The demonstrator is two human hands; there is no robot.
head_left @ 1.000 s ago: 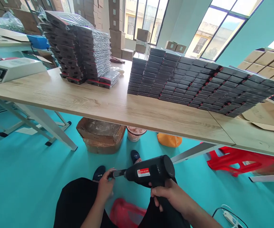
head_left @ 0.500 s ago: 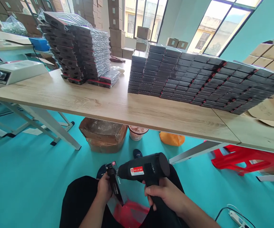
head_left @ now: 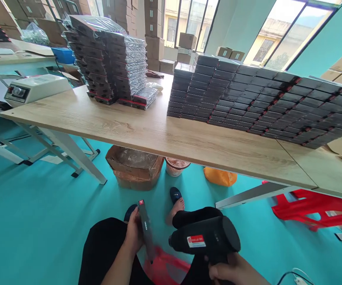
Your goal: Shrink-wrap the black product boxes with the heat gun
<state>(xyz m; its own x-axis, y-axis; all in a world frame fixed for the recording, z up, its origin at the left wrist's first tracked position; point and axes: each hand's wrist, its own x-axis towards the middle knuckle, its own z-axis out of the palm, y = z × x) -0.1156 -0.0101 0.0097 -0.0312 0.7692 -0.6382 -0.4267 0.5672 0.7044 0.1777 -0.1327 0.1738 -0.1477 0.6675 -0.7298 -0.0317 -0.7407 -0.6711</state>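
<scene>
My left hand (head_left: 134,232) is closed around a slim dark box (head_left: 146,231) with a red mark at its top end, held upright on edge over my lap. In my right hand (head_left: 225,271) is a black heat gun (head_left: 203,237), gripped by its handle. Its nozzle points left toward the box, with a gap between the two. A red and white label sits on the heat gun's side. Part of the handle runs out of the bottom of the view.
Ahead stands a wooden table (head_left: 147,132). It bears loosely wrapped boxes (head_left: 129,63) at left and a long stack of dark boxes (head_left: 248,95) at right. Below are a carton (head_left: 135,174), a bin (head_left: 175,168), an orange bag (head_left: 220,177) and a red stool (head_left: 304,209).
The heat gun has moved right and down, away from the box. The box has turned in my left hand, so its lettered narrow side faces up. The view has shifted slightly left.
</scene>
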